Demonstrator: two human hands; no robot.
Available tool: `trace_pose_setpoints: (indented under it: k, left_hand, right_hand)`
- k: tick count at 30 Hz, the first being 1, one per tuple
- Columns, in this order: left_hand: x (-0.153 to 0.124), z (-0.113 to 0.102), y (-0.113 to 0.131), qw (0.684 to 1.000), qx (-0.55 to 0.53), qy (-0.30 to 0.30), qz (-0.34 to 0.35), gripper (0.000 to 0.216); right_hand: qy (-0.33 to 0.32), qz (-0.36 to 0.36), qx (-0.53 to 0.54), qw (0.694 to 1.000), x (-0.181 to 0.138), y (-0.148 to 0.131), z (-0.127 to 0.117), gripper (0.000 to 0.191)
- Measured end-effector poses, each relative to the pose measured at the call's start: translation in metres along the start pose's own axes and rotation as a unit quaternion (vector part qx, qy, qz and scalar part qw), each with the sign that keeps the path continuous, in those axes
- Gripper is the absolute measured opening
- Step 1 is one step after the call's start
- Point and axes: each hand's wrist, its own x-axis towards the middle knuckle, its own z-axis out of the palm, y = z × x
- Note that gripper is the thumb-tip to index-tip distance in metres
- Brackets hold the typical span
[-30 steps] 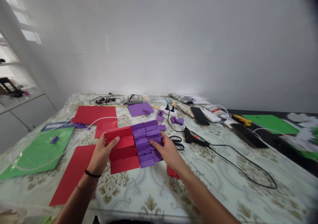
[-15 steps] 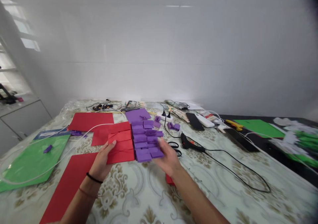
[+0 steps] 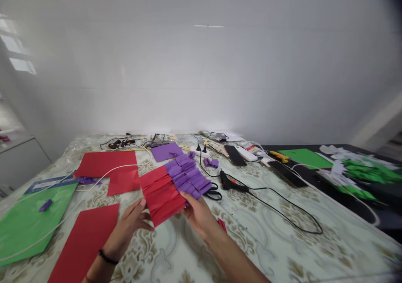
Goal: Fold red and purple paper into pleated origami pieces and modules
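A panel of layered, folded paper, with a red half and a purple half, is held tilted above the table. My right hand grips its lower right edge, thumb on top and fingers underneath. At the panel's left edge is my left hand, its thumb and fingers apart; whether it still touches the paper is hard to see. Just beyond the purple half lie black-handled scissors, partly covered by the panel. Small red strips rest beside my right forearm.
A black glue gun trails its cord to the right. Red sheets, a green sheet and a purple sheet lie around. Phones, a power strip and a yellow-handled tool are farther back.
The panel has turned clockwise and tipped, its red side now lower. My right hand has shifted from the purple edge to the lower edge. My left fingers have loosened from the red part.
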Motion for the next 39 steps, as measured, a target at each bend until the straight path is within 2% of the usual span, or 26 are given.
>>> trace_pose_setpoints:
  k: [2,6,10,13,16,19,21,24,27,30,34,39]
  left_hand:
    - [-0.004,-0.015,0.006,0.995,0.095,-0.023,0.003,0.059]
    - [-0.001,-0.041,0.016,0.952,0.300,-0.063,0.023,0.058]
    - [-0.006,-0.058,0.022,0.869,0.480,-0.088,0.079,0.035]
    - [-0.023,-0.063,0.026,0.808,0.572,-0.098,0.103,0.034]
    - [-0.044,-0.059,0.032,0.772,0.620,-0.085,0.113,0.043]
    - [-0.056,-0.057,0.041,0.776,0.608,-0.134,0.101,0.048]
    - [-0.057,-0.066,0.045,0.780,0.605,-0.144,0.074,0.046]
    - [-0.053,-0.092,0.044,0.766,0.635,-0.073,0.065,0.043]
    - [-0.045,-0.119,0.032,0.754,0.650,-0.021,0.090,0.050]
    - [-0.039,-0.136,0.013,0.738,0.663,0.011,0.123,0.061]
    - [-0.032,-0.146,-0.011,0.714,0.688,0.012,0.127,0.070]
    - [-0.029,-0.147,-0.019,0.700,0.703,0.007,0.124,0.072]
  right_hand:
    - [0.019,-0.012,-0.014,1.000,0.007,-0.016,-0.017,0.035]
    - [0.057,-0.053,-0.027,0.997,0.035,-0.059,-0.049,0.047]
    - [0.056,-0.070,-0.037,0.995,0.079,-0.090,-0.061,0.043]
    - [0.033,-0.065,-0.051,0.996,0.110,-0.093,-0.053,0.038]
    - [0.005,-0.057,-0.069,0.996,0.142,-0.080,-0.037,0.037]
    - [-0.019,-0.041,-0.090,0.995,0.175,-0.061,-0.013,0.030]
    - [-0.035,-0.026,-0.105,0.994,0.198,-0.049,0.006,0.030]
    - [-0.054,-0.005,-0.125,0.991,0.231,-0.032,0.036,0.036]
    - [-0.068,0.016,-0.145,0.987,0.256,-0.013,0.060,0.037]
    - [-0.072,0.038,-0.161,0.984,0.274,0.004,0.074,0.037]
    - [-0.075,0.039,-0.165,0.983,0.293,0.018,0.095,0.038]
    - [-0.126,0.026,-0.185,0.974,0.313,0.023,0.145,0.037]
